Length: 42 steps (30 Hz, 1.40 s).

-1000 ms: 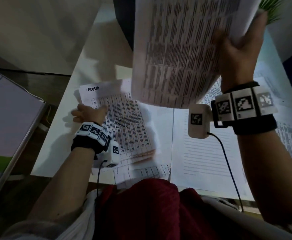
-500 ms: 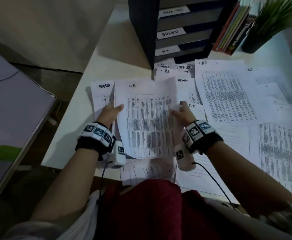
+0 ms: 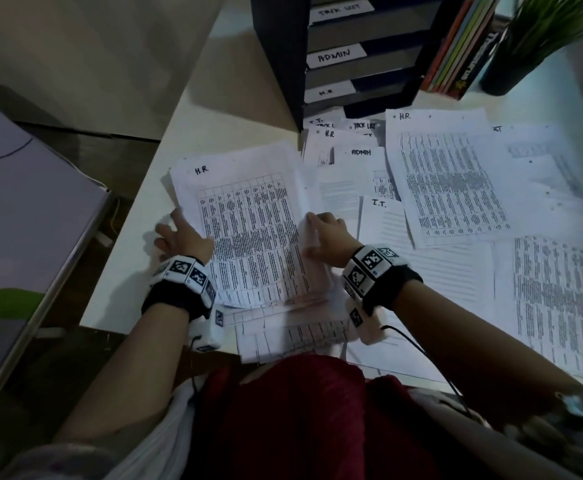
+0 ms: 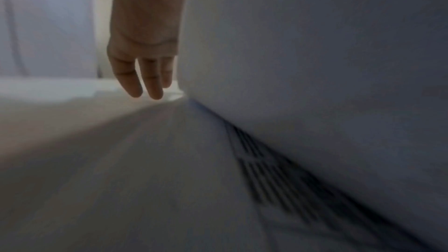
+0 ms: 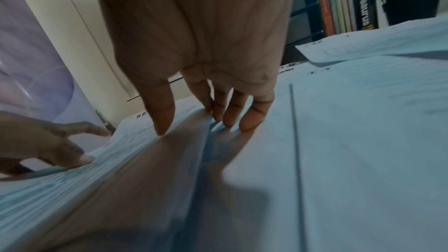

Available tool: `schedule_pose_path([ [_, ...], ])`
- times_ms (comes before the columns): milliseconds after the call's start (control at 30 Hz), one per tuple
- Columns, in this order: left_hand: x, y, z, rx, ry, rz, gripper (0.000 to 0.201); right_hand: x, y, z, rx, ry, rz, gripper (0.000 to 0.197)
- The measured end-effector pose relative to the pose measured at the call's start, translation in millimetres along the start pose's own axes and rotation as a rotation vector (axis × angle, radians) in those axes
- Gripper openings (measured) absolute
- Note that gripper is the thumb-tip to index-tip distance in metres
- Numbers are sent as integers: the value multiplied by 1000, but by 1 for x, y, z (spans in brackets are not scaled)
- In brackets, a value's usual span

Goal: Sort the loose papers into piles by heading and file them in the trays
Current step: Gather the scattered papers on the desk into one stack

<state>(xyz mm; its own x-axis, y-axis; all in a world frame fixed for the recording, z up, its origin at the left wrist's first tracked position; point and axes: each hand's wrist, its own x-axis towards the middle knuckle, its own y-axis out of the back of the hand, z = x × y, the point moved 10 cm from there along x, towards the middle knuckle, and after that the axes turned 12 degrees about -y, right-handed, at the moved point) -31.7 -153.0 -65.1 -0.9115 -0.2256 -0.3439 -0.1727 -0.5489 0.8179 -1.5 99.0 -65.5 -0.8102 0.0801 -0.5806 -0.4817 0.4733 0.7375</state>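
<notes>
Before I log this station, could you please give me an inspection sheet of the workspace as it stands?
Surface: white desk, mostly under sheets.
Job's things: H.R. pile between both hands; loose papers headed ADMIN, I.T., TASK LIST, H.R.; labelled trays at back.
Clutter: books, potted plant.
Grippers: left hand touches the pile's left edge; right hand pinches its right edge.
Cables: wrist-camera leads.
Surroundings: grey panel left.
</notes>
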Motion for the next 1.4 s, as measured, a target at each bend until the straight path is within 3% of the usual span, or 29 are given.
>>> schedule_pose_path([
  [100, 3, -3, 23, 290, -140, -100, 58, -2, 12, 10, -5, 17, 50, 53],
  [200, 1, -4, 51, 467, -198, -153, 52, -5, 52, 47, 61, -114, 270, 46],
  [300, -6, -1, 99, 427, -302, -89, 50, -10, 83, 104, 10, -331, 432, 57],
  [367, -16, -1, 143, 342, -436, -38, 44, -10, 84, 142, -11, -456, 396, 69],
  [433, -30, -15, 186, 257, -592, -67, 39, -10, 79, 169, 28, -527, 334, 74],
  [500, -48, -46, 216, 153, -683, -241, 36, -11, 75, 183, 42, -539, 296, 71],
  [567, -68, -88, 233, 112, -724, -478, 38, -12, 79, 186, -9, -509, 317, 57],
  [667, -87, -142, 236, 325, -762, -680, 60, -14, 87, 191, -63, -438, 362, 37],
  [733, -89, -160, 229, 526, -768, -666, 81, -16, 93, 198, -54, -392, 377, 34],
  [833, -92, -164, 217, 603, -685, -595, 95, -21, 101, 207, -58, -331, 413, 26],
  [967, -94, -153, 220, 616, -640, -485, 76, -23, 101, 212, -14, -325, 427, 24],
  [1133, -89, -128, 232, 481, -684, -342, 24, -18, 93, 193, 9, -312, 363, 37],
  [1233, -79, -107, 219, 419, -631, -292, 24, -12, 90, 175, -35, -247, 336, 30],
  [1400, -66, -97, 167, 470, -454, -408, 32, -8, 96, 164, -33, -168, 365, 32],
])
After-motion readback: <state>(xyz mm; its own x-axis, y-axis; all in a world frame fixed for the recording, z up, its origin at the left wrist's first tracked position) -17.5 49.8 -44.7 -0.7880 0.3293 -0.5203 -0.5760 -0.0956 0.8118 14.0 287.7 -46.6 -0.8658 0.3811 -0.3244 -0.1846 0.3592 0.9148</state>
